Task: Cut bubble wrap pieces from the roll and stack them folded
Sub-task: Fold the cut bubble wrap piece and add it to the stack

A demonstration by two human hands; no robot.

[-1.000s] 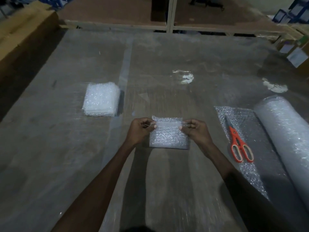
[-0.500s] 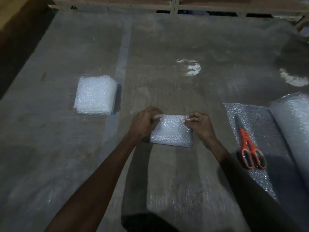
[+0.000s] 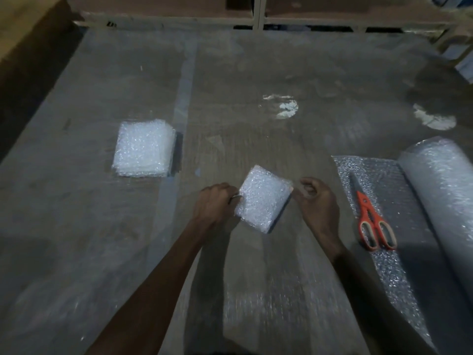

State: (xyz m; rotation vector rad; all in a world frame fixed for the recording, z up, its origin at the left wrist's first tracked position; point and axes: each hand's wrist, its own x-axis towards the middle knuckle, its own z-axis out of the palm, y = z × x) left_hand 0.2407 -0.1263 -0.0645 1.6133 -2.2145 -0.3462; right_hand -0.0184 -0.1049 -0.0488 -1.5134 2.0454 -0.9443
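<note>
A small folded bubble wrap piece (image 3: 261,198) sits tilted just in front of me, low over the table. My left hand (image 3: 215,203) grips its left edge with curled fingers. My right hand (image 3: 317,201) is just off the piece's right corner, fingers loosely curled and holding nothing. A stack of folded bubble wrap pieces (image 3: 144,148) lies to the far left. The bubble wrap roll (image 3: 445,190) lies at the right, with its loose end (image 3: 384,262) spread flat beside it.
Orange-handled scissors (image 3: 371,216) lie shut on the unrolled sheet, right of my right hand. The work surface is a large grey table (image 3: 76,226) under clear film. Shelving (image 3: 256,19) runs along the far edge, and cardboard boxes (image 3: 23,24) stand at the far left.
The piece has been folded over and turned at an angle. My right hand has let go of it and drawn slightly right. My left hand still holds it.
</note>
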